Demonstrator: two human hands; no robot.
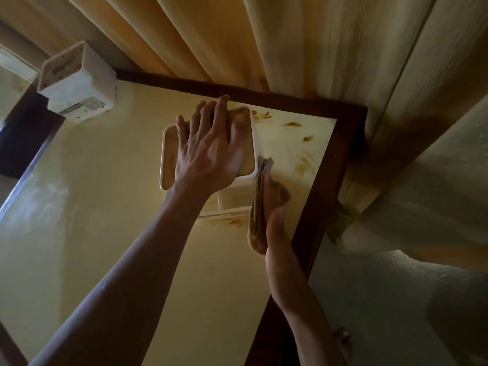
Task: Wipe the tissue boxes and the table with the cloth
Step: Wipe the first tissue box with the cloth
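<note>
while left hand (208, 149) lies flat atop white tissue box (169, 154), right hand (274, 228) presses brown-stained folded cloth (257, 223) against its side

Your left hand (208, 146) covers most of the top of the near white square tissue box (169, 154), so its opening is unseen. The folded brown cloth (257, 215) hides your right hand's (274, 225) fingers and that box's right wall. Both forearms are cut by the near edge. Print on the far-left white box's label (81, 107) is too small to read.
</note>
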